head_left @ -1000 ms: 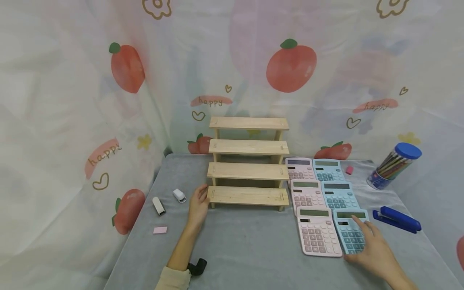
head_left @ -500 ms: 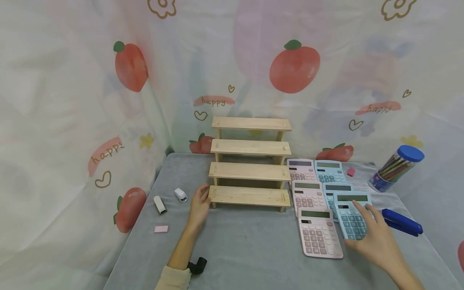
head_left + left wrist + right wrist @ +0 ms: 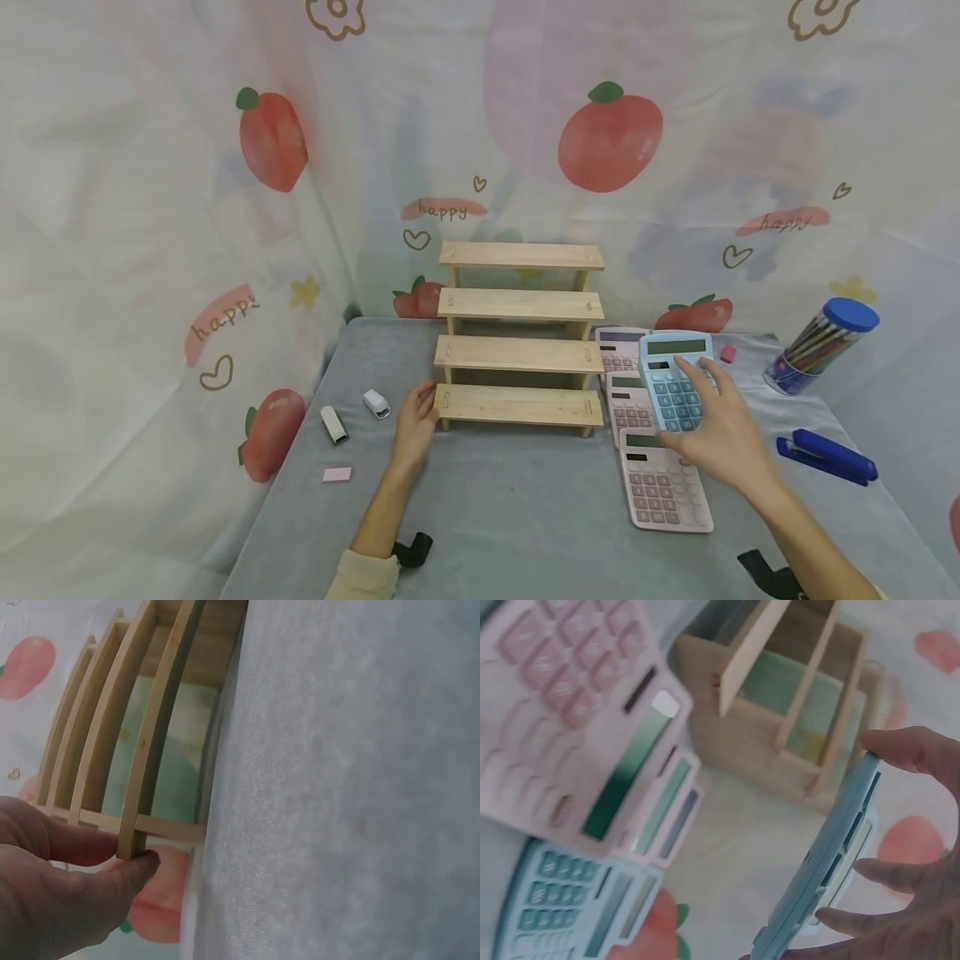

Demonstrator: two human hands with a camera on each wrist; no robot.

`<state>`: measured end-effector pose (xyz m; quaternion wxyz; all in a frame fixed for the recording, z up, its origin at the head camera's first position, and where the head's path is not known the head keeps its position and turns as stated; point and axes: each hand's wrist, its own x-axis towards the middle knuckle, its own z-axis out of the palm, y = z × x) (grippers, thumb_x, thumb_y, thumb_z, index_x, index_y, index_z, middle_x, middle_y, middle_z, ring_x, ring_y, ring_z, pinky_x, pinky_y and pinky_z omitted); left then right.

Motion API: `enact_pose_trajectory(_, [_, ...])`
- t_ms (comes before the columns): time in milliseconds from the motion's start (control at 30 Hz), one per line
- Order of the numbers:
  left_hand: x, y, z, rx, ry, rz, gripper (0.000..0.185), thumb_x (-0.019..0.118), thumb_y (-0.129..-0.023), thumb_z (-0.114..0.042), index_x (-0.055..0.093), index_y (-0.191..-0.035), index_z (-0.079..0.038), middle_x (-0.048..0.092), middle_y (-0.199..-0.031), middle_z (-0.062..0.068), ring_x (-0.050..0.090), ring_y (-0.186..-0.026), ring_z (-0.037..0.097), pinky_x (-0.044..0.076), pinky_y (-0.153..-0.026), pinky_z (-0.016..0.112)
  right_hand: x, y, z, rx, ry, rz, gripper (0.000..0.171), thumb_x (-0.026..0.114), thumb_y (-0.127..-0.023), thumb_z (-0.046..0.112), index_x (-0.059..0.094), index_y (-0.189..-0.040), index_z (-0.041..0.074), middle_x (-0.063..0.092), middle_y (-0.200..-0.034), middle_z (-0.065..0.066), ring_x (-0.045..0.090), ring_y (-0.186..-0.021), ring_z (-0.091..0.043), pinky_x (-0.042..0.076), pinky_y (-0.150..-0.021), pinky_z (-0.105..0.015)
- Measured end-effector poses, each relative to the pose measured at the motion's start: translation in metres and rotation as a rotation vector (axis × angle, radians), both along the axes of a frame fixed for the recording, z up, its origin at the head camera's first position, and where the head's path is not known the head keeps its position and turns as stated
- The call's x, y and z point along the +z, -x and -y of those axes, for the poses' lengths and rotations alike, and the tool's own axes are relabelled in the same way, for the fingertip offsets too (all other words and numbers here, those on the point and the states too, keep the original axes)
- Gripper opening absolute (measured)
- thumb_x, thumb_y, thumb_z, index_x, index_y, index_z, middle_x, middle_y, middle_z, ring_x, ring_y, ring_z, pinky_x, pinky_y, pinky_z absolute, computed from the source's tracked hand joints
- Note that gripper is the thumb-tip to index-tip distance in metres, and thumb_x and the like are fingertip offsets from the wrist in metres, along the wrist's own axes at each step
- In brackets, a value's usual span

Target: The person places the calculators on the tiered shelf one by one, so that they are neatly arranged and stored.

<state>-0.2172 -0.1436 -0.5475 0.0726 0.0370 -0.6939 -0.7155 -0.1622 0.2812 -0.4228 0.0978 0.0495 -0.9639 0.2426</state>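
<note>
the left hand (image 3: 415, 423) pinches the left end of the lowest shelf of a pale, unpainted wooden stand with four stepped shelves (image 3: 517, 354), thumb on one side and finger on the other. the right hand (image 3: 720, 421) grips a light blue, flat plastic calculator with a dark display (image 3: 677, 402), thumb at its near end and fingers spread over its face. the calculator is held in the air to the right of the stand, above its neighbours and apart from them, display end away from the person.

beneath and beside it, three pale pink plastic calculators (image 3: 667, 492) lie in an overlapping column, near to far. the right wrist view also shows two light blue calculators lying flat (image 3: 551, 907), overlapping each other.

all rest on a grey cloth-covered table (image 3: 525, 517). at far right stands a clear cylinder of pencils with a blue lid (image 3: 817, 350); nearer lies a long blue stapler (image 3: 828, 457).

to carry the calculator well, i judge, the thumb should stay firm on the edge and the fingers light on the keys, with its body clear of the shelf ends; the left hand's pinch should steady the stand without tugging it.
</note>
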Motion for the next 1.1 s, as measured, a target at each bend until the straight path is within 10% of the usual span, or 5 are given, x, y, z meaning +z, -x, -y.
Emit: enact_pose_trajectory(1100, [-0.003,0.001,0.001,0.002,-0.101,-0.024,0.058,0.046,-0.095,0.022,0.037,-0.152,0.013,0.036,-0.159,0.034,0.035,-0.15,0.042,0.032,-0.123,0.043,0.074,0.138,0.163,0.15,0.114,-0.077,0.106,0.09,-0.073,0.029,0.036,-0.162,0.014,0.019,-0.167,-0.023,0.038,-0.137,-0.053,0.047,-0.095,-0.071])
